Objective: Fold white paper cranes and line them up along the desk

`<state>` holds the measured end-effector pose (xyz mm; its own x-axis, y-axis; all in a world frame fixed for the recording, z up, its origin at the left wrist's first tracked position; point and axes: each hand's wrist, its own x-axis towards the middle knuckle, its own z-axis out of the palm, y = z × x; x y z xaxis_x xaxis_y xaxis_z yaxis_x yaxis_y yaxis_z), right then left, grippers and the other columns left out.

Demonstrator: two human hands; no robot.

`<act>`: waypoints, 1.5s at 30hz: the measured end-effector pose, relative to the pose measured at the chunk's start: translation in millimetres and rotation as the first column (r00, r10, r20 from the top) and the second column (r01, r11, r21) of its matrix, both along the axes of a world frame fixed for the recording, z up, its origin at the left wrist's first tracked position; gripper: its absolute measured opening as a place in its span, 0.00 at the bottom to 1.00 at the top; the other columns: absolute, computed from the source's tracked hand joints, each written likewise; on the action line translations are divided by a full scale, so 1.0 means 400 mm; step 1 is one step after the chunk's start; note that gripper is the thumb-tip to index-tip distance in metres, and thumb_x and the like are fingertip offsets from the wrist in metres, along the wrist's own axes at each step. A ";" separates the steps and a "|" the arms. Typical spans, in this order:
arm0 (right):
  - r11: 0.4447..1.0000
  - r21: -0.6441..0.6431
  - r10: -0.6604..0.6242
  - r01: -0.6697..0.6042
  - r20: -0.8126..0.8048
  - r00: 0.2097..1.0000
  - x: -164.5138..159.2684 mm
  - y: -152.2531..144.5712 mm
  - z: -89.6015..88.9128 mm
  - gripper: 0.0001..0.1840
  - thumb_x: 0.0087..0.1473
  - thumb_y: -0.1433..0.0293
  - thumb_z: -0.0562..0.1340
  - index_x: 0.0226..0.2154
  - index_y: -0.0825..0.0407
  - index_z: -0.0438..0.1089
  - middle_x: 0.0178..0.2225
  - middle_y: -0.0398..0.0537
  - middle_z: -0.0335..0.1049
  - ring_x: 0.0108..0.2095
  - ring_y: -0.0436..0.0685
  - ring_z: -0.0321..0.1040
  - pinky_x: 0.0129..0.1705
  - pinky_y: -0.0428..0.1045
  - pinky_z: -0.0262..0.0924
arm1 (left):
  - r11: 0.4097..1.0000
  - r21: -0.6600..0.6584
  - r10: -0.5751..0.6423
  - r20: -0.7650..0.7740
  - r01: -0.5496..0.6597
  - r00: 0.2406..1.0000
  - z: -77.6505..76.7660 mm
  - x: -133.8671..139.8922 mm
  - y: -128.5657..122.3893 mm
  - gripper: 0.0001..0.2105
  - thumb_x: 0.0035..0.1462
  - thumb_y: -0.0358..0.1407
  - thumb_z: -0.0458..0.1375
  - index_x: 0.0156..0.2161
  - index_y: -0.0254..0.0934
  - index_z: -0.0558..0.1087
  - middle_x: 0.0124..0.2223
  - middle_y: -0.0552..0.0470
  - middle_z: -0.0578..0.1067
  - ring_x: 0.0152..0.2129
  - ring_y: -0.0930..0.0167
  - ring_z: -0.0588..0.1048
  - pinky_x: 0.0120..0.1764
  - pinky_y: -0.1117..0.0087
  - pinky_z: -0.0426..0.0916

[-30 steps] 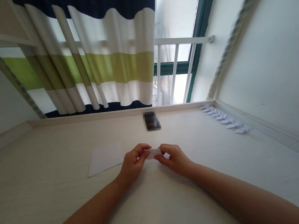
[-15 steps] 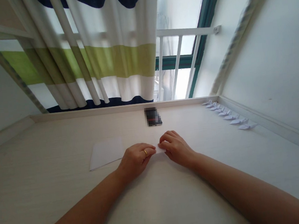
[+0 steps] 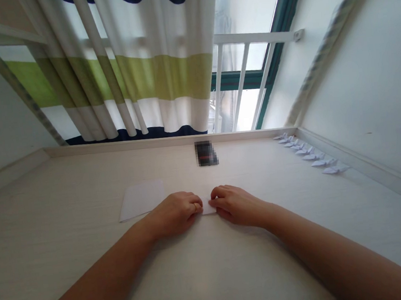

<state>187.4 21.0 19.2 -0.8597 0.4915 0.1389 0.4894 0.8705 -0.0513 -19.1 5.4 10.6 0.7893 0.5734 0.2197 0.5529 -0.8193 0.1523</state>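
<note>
A small folded piece of white paper (image 3: 207, 207) lies on the pale tabletop between my hands. My left hand (image 3: 179, 212), with a gold ring on one finger, grips the paper's left side with bent fingers. On the other side, my right hand (image 3: 238, 204) pinches the right part of it. Both hands rest low, close to the surface, and their fingers cover much of the paper's ends. To the left, partly behind my left hand, are flat sheets of white paper (image 3: 139, 200).
Several small folded white paper figures (image 3: 319, 163) stand in a row along the right edge. A dark, pixelated object (image 3: 205, 153) lies near the back edge of the table (image 3: 213, 272). Behind it hang a striped curtain (image 3: 167, 77) and a white railing (image 3: 237, 62).
My fingers have moved apart, the left hand a little left, so more of the paper shows between them. The right hand has lowered slightly. The camera view has shifted a little.
</note>
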 end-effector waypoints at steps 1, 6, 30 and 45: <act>1.000 -0.010 0.010 -0.010 0.004 1.000 0.004 0.000 0.004 0.12 0.50 0.75 0.54 0.36 0.55 0.70 0.37 0.52 0.67 0.35 0.54 0.62 0.38 0.49 0.56 | 0.999 -0.041 0.005 0.017 -0.005 1.000 0.004 -0.003 -0.002 0.12 0.48 0.24 0.50 0.35 0.37 0.72 0.38 0.51 0.74 0.35 0.71 0.70 0.41 0.70 0.64; 0.997 -0.045 0.068 -0.070 -0.043 0.997 0.015 0.006 0.013 0.11 0.51 0.74 0.54 0.34 0.54 0.71 0.36 0.51 0.68 0.35 0.53 0.64 0.38 0.48 0.57 | 0.971 -0.234 0.090 0.178 -0.047 0.980 0.004 -0.004 0.000 0.11 0.48 0.27 0.51 0.35 0.36 0.74 0.35 0.50 0.73 0.32 0.73 0.70 0.38 0.73 0.64; 0.893 -0.451 -0.175 0.005 -0.336 0.925 -0.009 0.026 -0.026 0.07 0.50 0.74 0.56 0.24 0.56 0.67 0.27 0.46 0.64 0.28 0.49 0.61 0.33 0.46 0.57 | 0.892 -0.449 0.140 0.191 -0.040 0.971 -0.014 0.001 0.032 0.13 0.52 0.36 0.53 0.43 0.39 0.72 0.37 0.50 0.67 0.35 0.72 0.66 0.40 0.72 0.61; 0.910 -0.387 -0.271 0.149 -0.283 0.920 -0.033 0.015 -0.041 0.06 0.50 0.76 0.55 0.24 0.56 0.64 0.28 0.47 0.61 0.29 0.49 0.59 0.33 0.46 0.55 | 0.868 -0.493 0.189 0.231 -0.052 0.954 -0.019 0.007 0.032 0.13 0.54 0.38 0.50 0.35 0.35 0.75 0.33 0.51 0.67 0.30 0.75 0.66 0.35 0.76 0.61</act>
